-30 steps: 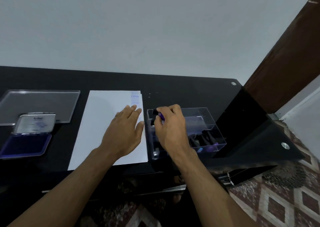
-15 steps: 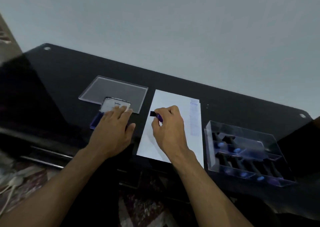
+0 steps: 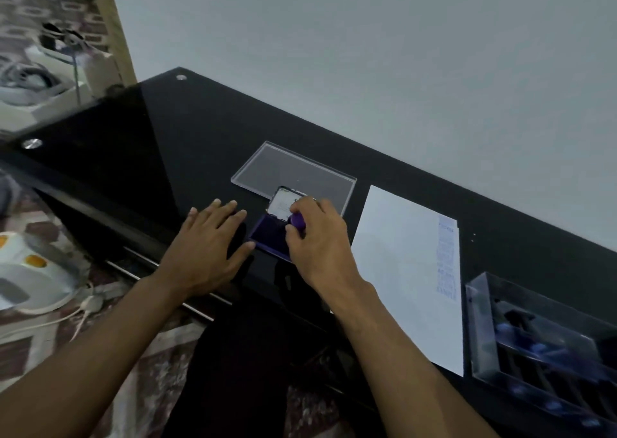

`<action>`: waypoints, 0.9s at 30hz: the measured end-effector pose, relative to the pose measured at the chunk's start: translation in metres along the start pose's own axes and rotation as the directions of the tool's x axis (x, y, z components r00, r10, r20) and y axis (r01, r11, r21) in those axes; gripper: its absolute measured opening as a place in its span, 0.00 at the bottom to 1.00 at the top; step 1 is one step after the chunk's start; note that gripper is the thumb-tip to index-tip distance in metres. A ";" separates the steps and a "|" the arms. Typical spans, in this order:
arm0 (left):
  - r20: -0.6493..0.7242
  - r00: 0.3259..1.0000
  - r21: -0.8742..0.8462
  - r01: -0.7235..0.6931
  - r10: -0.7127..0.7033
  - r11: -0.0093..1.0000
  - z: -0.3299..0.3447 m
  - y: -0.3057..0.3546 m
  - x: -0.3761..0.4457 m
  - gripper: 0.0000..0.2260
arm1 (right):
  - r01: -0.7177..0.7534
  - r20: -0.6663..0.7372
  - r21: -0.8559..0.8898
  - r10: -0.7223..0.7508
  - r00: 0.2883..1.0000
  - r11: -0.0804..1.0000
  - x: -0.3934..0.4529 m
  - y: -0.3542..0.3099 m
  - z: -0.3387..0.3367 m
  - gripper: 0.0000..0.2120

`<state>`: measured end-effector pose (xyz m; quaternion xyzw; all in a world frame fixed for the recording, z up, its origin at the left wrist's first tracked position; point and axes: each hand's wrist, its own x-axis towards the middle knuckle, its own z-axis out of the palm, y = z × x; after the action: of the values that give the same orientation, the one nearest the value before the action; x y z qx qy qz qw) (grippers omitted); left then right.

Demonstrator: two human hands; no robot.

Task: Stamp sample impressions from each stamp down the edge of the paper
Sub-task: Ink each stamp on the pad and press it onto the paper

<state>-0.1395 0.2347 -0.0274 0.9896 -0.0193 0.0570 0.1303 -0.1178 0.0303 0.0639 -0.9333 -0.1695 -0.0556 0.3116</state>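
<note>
My right hand [image 3: 319, 240] grips a small purple-handled stamp [image 3: 297, 221] and holds it down on the open purple ink pad [image 3: 267, 237]. The pad's lid [image 3: 282, 203] stands open behind it. My left hand [image 3: 207, 247] lies flat on the black table just left of the pad, thumb touching its front corner. The white paper [image 3: 400, 264] lies to the right, with a column of faint blue impressions [image 3: 446, 260] down its right edge. A clear box [image 3: 477, 324] at the far right holds several more stamps.
A clear flat lid [image 3: 293, 170] lies on the black glass table [image 3: 200, 143] behind the ink pad. The table's front edge runs under my forearms. White appliances and cables sit on the patterned floor at the left.
My right hand has carried the stamp from the box, over the paper, down onto the ink pad. My left hand left the paper and now lies beside the pad. The camera swung left.
</note>
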 end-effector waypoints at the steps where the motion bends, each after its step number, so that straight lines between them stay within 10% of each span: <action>1: 0.003 1.000 -0.003 -0.009 0.009 1.000 0.001 -0.002 0.001 0.35 | 0.011 0.007 -0.013 -0.010 1.000 1.000 0.002 -0.002 0.000 0.10; 27: -0.113 0.993 0.025 -0.013 0.016 1.000 0.023 -0.008 0.000 0.30 | 0.014 0.211 -0.235 0.037 0.977 0.972 0.028 -0.007 0.009 0.10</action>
<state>-0.1368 0.2361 -0.0519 0.9861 -0.0183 0.1142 0.1190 -0.0938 0.0488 0.0663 -0.9651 -0.1887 0.0274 0.1793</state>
